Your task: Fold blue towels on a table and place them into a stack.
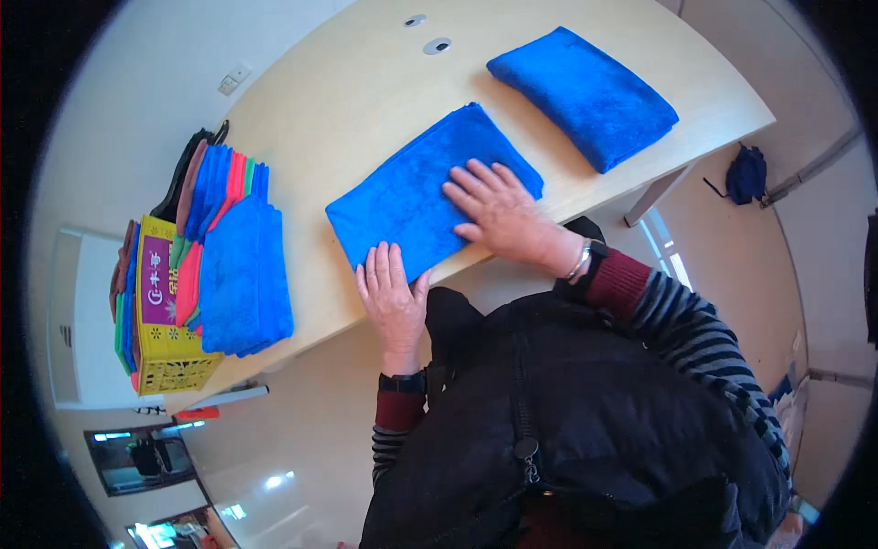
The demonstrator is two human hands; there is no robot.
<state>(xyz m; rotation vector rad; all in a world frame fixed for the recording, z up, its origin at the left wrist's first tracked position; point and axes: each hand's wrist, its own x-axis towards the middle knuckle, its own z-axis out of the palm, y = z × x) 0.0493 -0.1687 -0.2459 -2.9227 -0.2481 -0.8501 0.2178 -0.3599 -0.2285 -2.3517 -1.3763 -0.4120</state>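
In front of me a folded blue towel [412, 178] lies flat on the pale wooden table [357, 101]. My left hand [393, 293] rests on its near left corner, fingers stretched out. On the towel's right part lies my right hand [503, 209], palm down with the fingers spread. Neither hand grips anything. A second blue towel [585, 96], folded thicker, sits further right near the table's far right edge, apart from my hands.
At the table's left end stands a yellow plastic basket [174, 357] with brown, red, green and blue cloths in it. Against it leans a stack of folded blue towels [247, 279]. Two cable-hole covers [437, 46] sit at the far edge. A dark blue bag [745, 174] hangs beyond the right end.
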